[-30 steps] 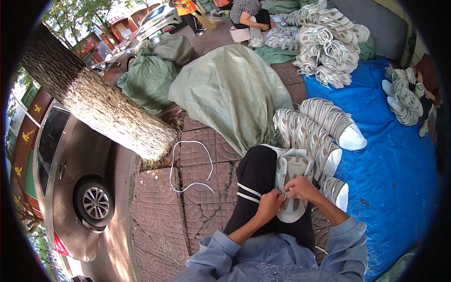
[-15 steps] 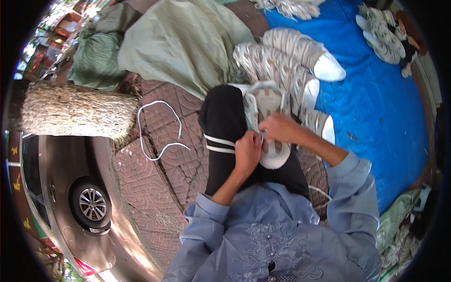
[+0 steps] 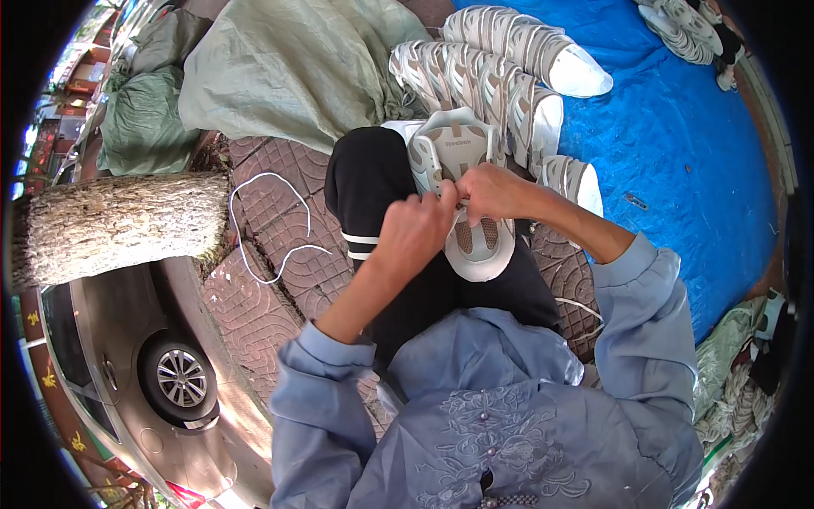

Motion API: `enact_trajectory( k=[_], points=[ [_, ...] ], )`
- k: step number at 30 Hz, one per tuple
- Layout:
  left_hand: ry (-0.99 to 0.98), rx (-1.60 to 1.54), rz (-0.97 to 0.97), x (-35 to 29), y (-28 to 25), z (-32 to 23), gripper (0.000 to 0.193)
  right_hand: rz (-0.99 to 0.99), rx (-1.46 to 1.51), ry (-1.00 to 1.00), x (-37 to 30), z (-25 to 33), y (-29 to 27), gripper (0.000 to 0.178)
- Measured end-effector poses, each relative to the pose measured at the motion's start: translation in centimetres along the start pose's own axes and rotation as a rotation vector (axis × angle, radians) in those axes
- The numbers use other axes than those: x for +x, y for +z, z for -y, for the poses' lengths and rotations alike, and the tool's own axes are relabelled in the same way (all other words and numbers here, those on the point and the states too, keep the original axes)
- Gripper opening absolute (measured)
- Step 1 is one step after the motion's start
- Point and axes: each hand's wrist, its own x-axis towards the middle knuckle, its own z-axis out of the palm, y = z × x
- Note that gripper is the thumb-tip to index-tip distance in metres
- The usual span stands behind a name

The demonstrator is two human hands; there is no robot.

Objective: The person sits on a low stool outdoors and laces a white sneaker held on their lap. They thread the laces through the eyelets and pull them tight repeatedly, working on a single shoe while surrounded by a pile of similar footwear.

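On a patterned pavement [image 3: 254,327], a beige and white shoe [image 3: 459,157] is seen lying across the lap of a seated person in black trousers [image 3: 369,182], its rounded white end pointed toward the wearer's body. Over its middle, the left grip [image 3: 415,225] and the right grip [image 3: 493,192] are brought together, fingers curled and tips nearly meeting. The fingertips are masked by the knuckles; whether a lace, an edge or nothing is pinched in either grip cannot be told. The shoe's midsection is covered by the hands as well.

A short line of dark lettering is carried on the tongue, above the hands. Yellow characters [image 3: 48,379] are set on a red band at the far left, bent by the lens and partly lost at its dark rim.

A parked brown car [image 3: 123,339] and a pale tree trunk [image 3: 119,225] are cut off by that same rim. To the right, nested shoes [image 3: 475,81] are lined up in rows beside a blue sheet [image 3: 678,187], on which a small dark object [image 3: 636,202] is too small to be identified. A bundle [image 3: 731,407] at lower right is only partly shown. A loose white lace [image 3: 231,208] is left curled on the pavement.
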Motion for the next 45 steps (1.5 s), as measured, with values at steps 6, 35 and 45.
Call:
enact_trajectory(
  k=[6, 35, 45],
  points=[
    [0.189, -0.089, 0.331, 2.4, -2.1, 3.0, 0.028, -0.172, -0.052, -0.003, -0.6, 0.2, 1.4, 0.023],
    [-0.124, -0.107, 0.12, -1.4, 0.0, -1.1, 0.035, -0.285, -0.298, -0.02, -1.9, 0.7, 2.9, 0.014],
    [-0.065, -0.079, 0.112, -1.7, 0.4, -0.8, 0.033, -0.298, -0.27, -0.03, -2.0, 0.5, 3.1, 0.012]
  ],
)
